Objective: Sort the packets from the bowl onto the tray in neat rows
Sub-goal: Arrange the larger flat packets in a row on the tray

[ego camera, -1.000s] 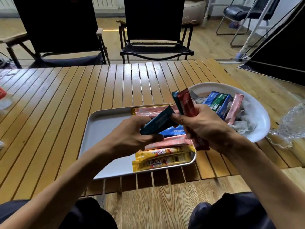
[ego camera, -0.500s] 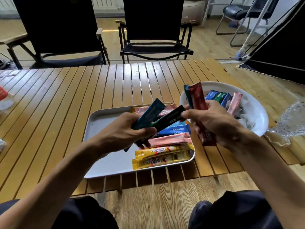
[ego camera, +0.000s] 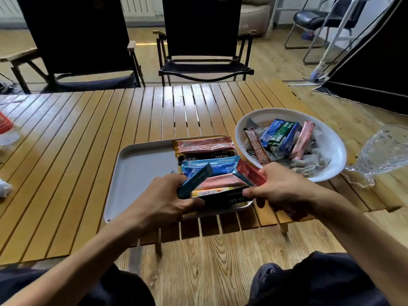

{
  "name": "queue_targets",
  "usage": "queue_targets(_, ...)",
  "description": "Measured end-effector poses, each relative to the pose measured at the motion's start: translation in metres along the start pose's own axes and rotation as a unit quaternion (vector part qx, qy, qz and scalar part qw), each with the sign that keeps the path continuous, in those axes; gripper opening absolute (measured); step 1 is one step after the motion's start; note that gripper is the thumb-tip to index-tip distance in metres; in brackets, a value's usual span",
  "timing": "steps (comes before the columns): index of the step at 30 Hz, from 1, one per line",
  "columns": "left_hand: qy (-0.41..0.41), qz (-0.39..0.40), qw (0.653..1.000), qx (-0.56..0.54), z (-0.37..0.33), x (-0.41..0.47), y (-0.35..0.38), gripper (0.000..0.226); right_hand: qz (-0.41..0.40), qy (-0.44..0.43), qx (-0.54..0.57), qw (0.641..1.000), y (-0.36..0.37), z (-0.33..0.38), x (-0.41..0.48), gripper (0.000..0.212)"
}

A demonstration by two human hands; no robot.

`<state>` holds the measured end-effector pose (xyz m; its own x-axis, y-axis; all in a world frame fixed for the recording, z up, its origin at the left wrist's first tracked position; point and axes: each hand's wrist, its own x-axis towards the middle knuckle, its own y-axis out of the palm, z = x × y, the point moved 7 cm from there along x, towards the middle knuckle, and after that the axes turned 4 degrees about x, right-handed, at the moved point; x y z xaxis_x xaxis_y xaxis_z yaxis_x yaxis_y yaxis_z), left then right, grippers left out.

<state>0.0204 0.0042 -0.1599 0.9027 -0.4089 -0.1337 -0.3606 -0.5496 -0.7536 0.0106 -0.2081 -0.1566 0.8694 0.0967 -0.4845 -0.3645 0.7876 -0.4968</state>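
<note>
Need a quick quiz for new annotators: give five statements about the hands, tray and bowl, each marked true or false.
The left hand holds a teal stick packet. True.
The white bowl is empty. False: assorted packets lie in it.
The right hand holds nothing. False: it grips a red packet.
The bowl stands right of the tray. True.
The tray's rows lie in its left half. False: the sorted packets lie in its right half.
</note>
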Motion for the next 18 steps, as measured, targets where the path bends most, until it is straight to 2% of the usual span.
queue_targets(6, -0.023, -0.041, 0.999, 0.012, 0.0, -0.002, -0.003, 0.029, -0.015, 0.002, -0.04, 0.999, 0.001, -0.005, 0.002, 0.014)
queue_targets(12, -0.011, -0.064, 0.997, 0.048, -0.006, -0.004, -0.004, 0.034, -0.023, -0.007, -0.052, 0.998, 0.002, -0.005, 0.003, 0.016)
queue_targets(18, -0.007, -0.046, 0.998, 0.036, -0.001, -0.001, -0.008, 0.034, -0.025, -0.007, -0.022, 0.999, -0.009, -0.006, 0.003, 0.03)
